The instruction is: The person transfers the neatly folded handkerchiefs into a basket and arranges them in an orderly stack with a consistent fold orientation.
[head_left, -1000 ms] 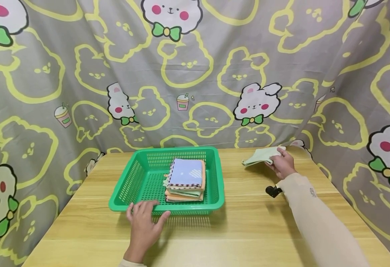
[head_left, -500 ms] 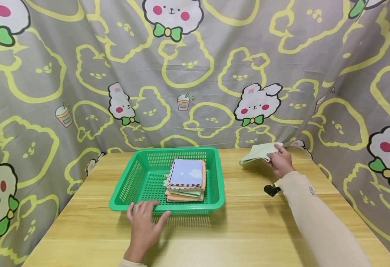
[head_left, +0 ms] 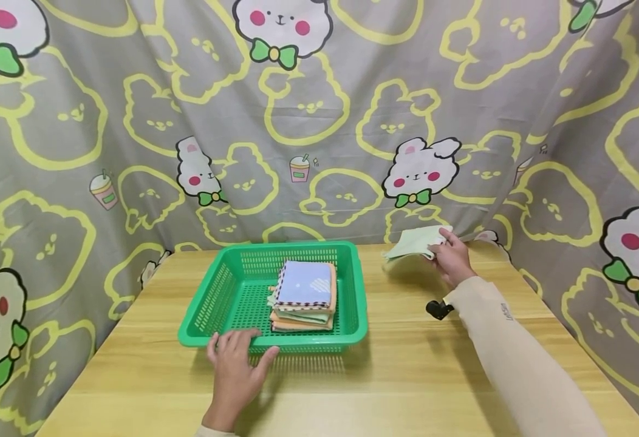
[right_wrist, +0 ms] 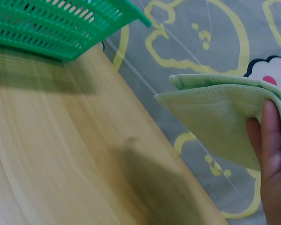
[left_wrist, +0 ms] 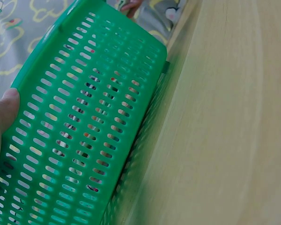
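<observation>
A pale green folded towel [head_left: 419, 241] is pinched in my right hand [head_left: 453, 258], held above the table's back right part. In the right wrist view the folded towel [right_wrist: 215, 112] hangs level-ish, its layers slightly parted at the free end. My left hand [head_left: 235, 367] holds the front rim of a green plastic basket [head_left: 355, 291], fingers over the edge. The thumb [left_wrist: 10, 105] lies against the rim in the left wrist view. Inside the basket, toward its right side, sits a stack of folded towels [head_left: 305, 285], a blue one with a checked edge on top, orange and green layers below.
The wooden table [head_left: 407, 376] carries the basket. A grey curtain [head_left: 347, 115] with yellow outlines and rabbit faces hangs behind and at both sides. A small black object [head_left: 438, 309] is attached at the right wrist.
My right hand has moved left and slightly up and back, carrying the pale green towel a little nearer the basket. The left hand and the basket have stayed in place.
</observation>
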Demonstrator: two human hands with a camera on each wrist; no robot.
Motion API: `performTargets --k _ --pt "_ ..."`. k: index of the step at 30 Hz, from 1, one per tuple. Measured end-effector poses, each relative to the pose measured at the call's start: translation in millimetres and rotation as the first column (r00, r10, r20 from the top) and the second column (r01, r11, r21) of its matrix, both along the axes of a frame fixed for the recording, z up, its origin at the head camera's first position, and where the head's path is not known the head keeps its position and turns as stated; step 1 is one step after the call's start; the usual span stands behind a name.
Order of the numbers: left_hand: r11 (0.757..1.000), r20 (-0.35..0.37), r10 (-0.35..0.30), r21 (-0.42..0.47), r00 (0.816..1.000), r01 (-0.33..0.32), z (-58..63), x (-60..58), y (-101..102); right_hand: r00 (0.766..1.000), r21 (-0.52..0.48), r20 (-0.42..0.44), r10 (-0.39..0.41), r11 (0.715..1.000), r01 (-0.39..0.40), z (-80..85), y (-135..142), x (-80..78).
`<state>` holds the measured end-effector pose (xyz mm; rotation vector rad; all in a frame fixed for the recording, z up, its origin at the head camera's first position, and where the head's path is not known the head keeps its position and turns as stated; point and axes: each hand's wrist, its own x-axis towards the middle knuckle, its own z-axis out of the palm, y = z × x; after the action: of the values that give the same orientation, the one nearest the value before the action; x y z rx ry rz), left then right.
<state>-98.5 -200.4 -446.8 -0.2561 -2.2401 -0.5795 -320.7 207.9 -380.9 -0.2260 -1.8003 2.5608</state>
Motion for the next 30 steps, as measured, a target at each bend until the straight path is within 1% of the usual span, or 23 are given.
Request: performTargets --k 2,8,14,21,30 --pt "1.0 0.006 -0.001 0.001 1.0 0.001 0.4 -0.2 0.0 1.0 -0.001 -0.01 0.007 1.0 -0.007 3.2 -2.3 0.2" --pt "1.0 0.013 0.0 0.001 1.0 0.0 1.0 -0.7 0.1 0.998 0.013 -0.037 0.06 0.998 -0.059 13.0 -10.3 0.9" --pt "1.0 0.008 -0.001 -0.001 1.0 0.001 1.2 0.0 0.0 0.996 -0.016 -0.046 0.076 0.997 -0.077 19.2 -15.7 1.3" --pt "1.0 0.0 -0.003 -0.002 1.0 0.003 2.6 1.0 -0.1 0.994 -0.035 -0.062 0.085 0.996 -0.088 22.0 -22.1 2.7" --pt "1.0 -0.001 -0.002 -0.004 1.0 0.002 1.1 0.7 -0.6 0.993 -0.038 -0.085 0.085 0.995 -0.089 22.2 -31.9 3.4"
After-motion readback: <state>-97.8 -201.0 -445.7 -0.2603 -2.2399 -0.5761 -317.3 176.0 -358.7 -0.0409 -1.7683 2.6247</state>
